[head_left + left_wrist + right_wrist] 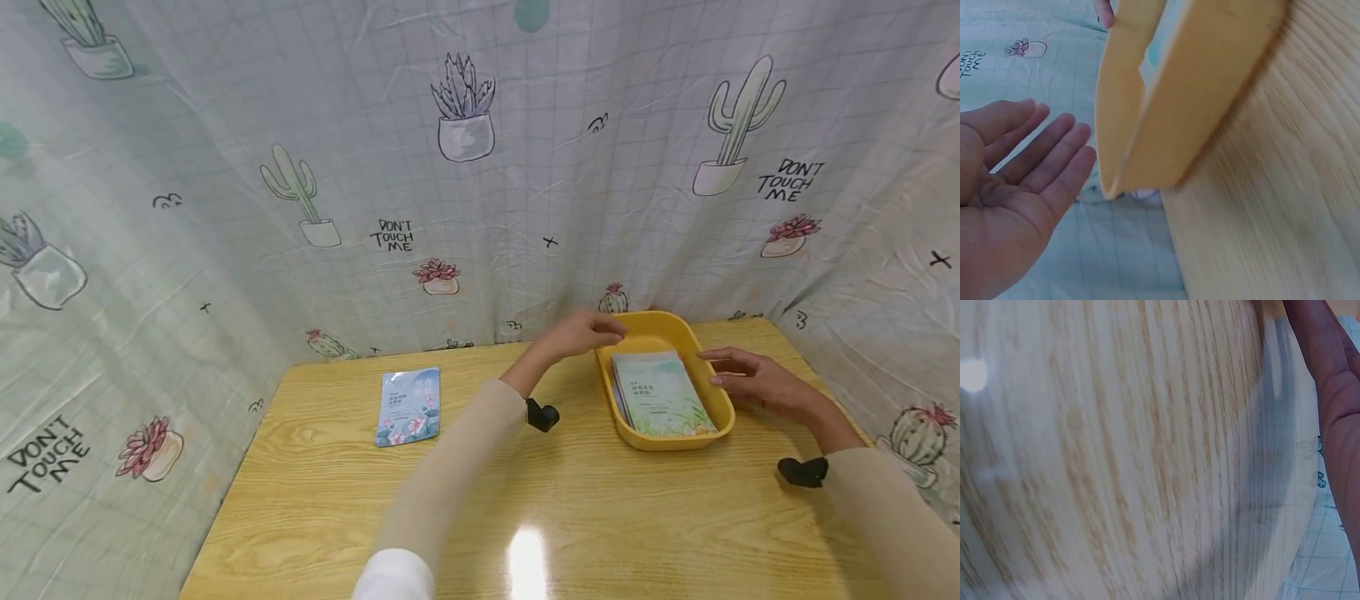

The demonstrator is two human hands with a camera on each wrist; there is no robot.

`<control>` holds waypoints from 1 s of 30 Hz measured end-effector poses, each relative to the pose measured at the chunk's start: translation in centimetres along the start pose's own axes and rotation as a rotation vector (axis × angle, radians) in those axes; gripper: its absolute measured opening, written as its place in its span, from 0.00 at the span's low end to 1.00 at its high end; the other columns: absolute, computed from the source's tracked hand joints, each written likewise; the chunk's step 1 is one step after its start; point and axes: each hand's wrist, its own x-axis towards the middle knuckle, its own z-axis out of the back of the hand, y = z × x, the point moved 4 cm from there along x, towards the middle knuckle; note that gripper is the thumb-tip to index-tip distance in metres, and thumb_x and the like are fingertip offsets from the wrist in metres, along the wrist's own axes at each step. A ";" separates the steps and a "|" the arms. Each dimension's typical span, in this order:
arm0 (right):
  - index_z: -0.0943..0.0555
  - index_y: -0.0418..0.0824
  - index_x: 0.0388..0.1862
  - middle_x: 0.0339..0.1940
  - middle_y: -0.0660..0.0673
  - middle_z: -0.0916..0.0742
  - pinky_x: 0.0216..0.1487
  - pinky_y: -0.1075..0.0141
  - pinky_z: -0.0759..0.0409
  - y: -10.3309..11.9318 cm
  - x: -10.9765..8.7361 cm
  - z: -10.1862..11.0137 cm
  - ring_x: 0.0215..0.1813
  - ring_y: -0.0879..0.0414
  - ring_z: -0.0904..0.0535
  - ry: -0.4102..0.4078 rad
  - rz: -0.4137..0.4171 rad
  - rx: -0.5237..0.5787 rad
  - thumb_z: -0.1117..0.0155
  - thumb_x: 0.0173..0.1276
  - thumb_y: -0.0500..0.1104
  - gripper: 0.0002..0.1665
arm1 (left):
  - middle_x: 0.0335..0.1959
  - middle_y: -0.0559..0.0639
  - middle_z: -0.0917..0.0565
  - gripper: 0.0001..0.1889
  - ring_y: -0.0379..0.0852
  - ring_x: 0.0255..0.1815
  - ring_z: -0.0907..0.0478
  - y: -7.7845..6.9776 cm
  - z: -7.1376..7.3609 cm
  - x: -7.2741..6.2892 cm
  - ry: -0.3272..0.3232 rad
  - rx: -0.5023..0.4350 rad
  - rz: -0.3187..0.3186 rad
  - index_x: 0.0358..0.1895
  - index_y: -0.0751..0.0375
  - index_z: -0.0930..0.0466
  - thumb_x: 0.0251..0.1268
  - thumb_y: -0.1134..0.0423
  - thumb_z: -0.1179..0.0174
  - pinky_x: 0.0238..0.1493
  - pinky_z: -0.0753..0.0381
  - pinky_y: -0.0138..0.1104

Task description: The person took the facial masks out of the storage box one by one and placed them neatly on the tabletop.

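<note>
A yellow plastic basket (716, 417) stands toward the table's back right. Inside it lies a stack of flat sachets, with a pale green floral sachet (660, 393) on top. My left hand (581, 333) is raised beside the basket's upper left rim; in the left wrist view, its relaxed fingers (1063, 159) are apart from the yellow wall and hold nothing. At the right rim is my right hand (765, 385), fingertips over the edge and loosely bent. A blue floral sachet (408, 407) lies alone on the left of the table.
The wooden table (585, 508) has a bright light reflection near its front. A curtain (525, 192) printed with cacti hangs right behind the table and along both sides. Each wrist wears a black strap-on piece, one being the left wrist camera (542, 415).
</note>
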 end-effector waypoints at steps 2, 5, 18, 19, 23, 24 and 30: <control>0.38 0.36 0.79 0.66 0.55 0.31 0.53 0.66 0.15 -0.1 -0.1 0.1 0.58 0.71 0.22 -0.010 -0.010 0.005 0.45 0.81 0.40 0.31 | 0.56 0.50 0.14 0.16 0.39 0.53 0.19 -0.4 -0.5 0.9 0.025 0.028 0.003 0.61 0.59 0.16 0.78 0.59 0.42 0.48 0.22 0.22; 0.38 0.37 0.79 0.65 0.57 0.29 0.53 0.65 0.15 -0.3 -0.1 0.2 0.57 0.70 0.21 -0.021 -0.021 0.012 0.45 0.81 0.41 0.31 | 0.57 0.49 0.14 0.17 0.41 0.53 0.18 -0.5 -1.4 2.2 0.064 0.018 0.021 0.62 0.60 0.17 0.77 0.59 0.41 0.47 0.21 0.22; 0.37 0.39 0.79 0.75 0.33 0.37 0.55 0.65 0.16 -0.3 0.0 0.2 0.58 0.71 0.23 -0.019 -0.051 -0.005 0.44 0.81 0.43 0.31 | 0.57 0.52 0.15 0.18 0.41 0.51 0.18 -1.0 -4.1 5.8 0.146 0.051 0.074 0.62 0.64 0.18 0.73 0.63 0.37 0.44 0.21 0.22; 0.37 0.38 0.78 0.76 0.31 0.38 0.55 0.66 0.16 -0.3 0.0 0.2 0.58 0.72 0.23 -0.018 -0.054 -0.010 0.44 0.81 0.43 0.31 | 0.57 0.51 0.15 0.18 0.41 0.50 0.19 -1.1 -4.2 5.9 0.149 0.067 0.089 0.62 0.63 0.17 0.73 0.63 0.36 0.43 0.22 0.23; 0.38 0.39 0.78 0.77 0.29 0.40 0.56 0.65 0.17 -0.2 0.2 0.1 0.58 0.71 0.24 -0.010 -0.068 0.003 0.44 0.81 0.43 0.32 | 0.54 0.47 0.14 0.18 0.40 0.43 0.21 -0.9 -4.6 6.0 0.161 0.149 0.188 0.61 0.56 0.16 0.69 0.62 0.32 0.37 0.24 0.25; 0.38 0.39 0.79 0.77 0.29 0.40 0.56 0.64 0.17 -0.2 0.2 0.1 0.58 0.71 0.23 -0.006 -0.068 0.007 0.44 0.81 0.43 0.32 | 0.53 0.45 0.13 0.19 0.39 0.43 0.22 -0.8 -4.7 6.0 0.160 0.170 0.217 0.60 0.54 0.15 0.68 0.61 0.31 0.37 0.24 0.26; 0.38 0.38 0.78 0.75 0.32 0.38 0.56 0.62 0.16 -0.4 0.3 0.1 0.58 0.67 0.21 0.004 -0.061 0.038 0.45 0.81 0.40 0.31 | 0.52 0.43 0.13 0.18 0.37 0.47 0.21 0.0 -5.4 6.3 0.099 0.150 0.282 0.56 0.53 0.12 0.63 0.64 0.27 0.47 0.22 0.25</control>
